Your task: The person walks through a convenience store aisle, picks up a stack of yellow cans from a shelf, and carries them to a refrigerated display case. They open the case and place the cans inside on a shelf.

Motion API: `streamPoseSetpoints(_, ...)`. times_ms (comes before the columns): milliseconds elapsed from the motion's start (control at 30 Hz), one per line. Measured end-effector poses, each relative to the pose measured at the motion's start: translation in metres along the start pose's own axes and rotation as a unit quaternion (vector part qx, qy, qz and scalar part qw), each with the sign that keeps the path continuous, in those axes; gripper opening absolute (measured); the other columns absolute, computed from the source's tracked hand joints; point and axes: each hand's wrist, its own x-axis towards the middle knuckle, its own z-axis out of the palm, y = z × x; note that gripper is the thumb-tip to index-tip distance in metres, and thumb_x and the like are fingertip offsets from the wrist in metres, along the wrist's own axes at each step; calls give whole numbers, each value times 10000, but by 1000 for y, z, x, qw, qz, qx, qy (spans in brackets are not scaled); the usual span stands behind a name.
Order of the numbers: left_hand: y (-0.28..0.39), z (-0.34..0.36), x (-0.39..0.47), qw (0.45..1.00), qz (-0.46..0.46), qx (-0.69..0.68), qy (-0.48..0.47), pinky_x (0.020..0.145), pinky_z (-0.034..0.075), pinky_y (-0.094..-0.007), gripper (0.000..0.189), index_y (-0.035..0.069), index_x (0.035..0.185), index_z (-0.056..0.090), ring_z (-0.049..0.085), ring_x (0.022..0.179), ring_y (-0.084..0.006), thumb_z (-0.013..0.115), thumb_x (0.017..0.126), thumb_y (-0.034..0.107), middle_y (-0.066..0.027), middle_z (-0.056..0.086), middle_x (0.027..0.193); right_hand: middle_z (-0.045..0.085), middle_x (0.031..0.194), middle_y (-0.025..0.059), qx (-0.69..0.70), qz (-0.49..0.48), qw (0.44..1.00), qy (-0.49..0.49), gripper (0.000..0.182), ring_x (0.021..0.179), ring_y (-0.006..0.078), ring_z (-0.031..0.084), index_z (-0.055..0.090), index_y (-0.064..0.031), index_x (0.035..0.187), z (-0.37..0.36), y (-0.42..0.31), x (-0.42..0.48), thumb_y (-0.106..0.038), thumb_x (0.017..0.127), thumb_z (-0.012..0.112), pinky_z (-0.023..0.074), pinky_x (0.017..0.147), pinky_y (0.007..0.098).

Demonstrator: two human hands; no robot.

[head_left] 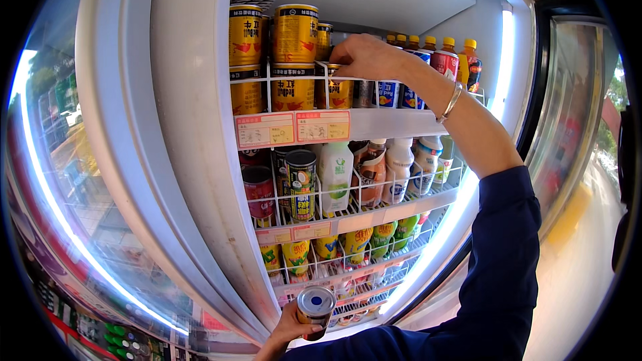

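My right hand [365, 56], with a metal bangle [451, 102] at the wrist, reaches over the front wire of the top shelf. Its fingers touch the top of a gold Red Bull can [335, 91] in the lower layer; whether they grip it I cannot tell. Beside it stand stacked gold cans, one [295, 35] on another [292, 87]. Low in the picture, my left hand [290, 324] holds a drink can [316, 311], its silver lid facing up, in front of the lower shelves.
An upright display fridge holds wire-fronted shelves [401, 124] of cans and bottles. Left of the opening is a white door frame [193, 110]; a glass door [567, 125] stands swung out at right. Blue cans [387, 94] and yellow-capped bottles [470, 62] are near my right forearm.
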Motion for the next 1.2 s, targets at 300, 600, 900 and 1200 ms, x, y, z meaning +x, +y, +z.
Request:
streamPoseSetpoints(300, 13, 9, 6, 999, 23, -22, 4, 847, 433, -307, 659, -11, 1095, 526, 570, 904, -153, 816, 558, 239, -70, 616, 975, 655, 882, 160, 13, 14, 1000, 2, 310, 814, 266, 623, 642, 12, 966, -2, -6, -3, -228, 770, 629, 480, 747, 337)
streamPoseSetpoints(600, 14, 11, 4, 999, 4, -51, 0, 859, 431, -313, 655, -10, 1097, 526, 563, 925, -152, 817, 558, 225, -70, 607, 1009, 656, 913, 149, 38, 16, 999, 11, 298, 847, 252, 623, 642, 13, 975, -4, -5, -10, -189, 755, 654, 485, 774, 326)
streamPoseSetpoints(900, 4, 14, 9, 999, -11, -43, -22, 870, 425, -312, 686, -15, 1126, 507, 556, 947, -153, 819, 568, 233, -70, 599, 1034, 650, 911, 151, -11, 29, 1000, 5, 301, 866, 273, 613, 645, 9, 953, 0, -6, 3, -159, 712, 709, 477, 773, 345)
streamPoseSetpoints(1200, 5, 12, 9, 999, -7, -42, -2, 863, 427, -309, 670, -13, 1105, 517, 559, 930, -150, 822, 566, 242, -71, 604, 1012, 641, 909, 165, -18, 45, 998, -38, 285, 846, 284, 612, 638, -8, 961, -5, -8, 7, -144, 715, 686, 479, 752, 349)
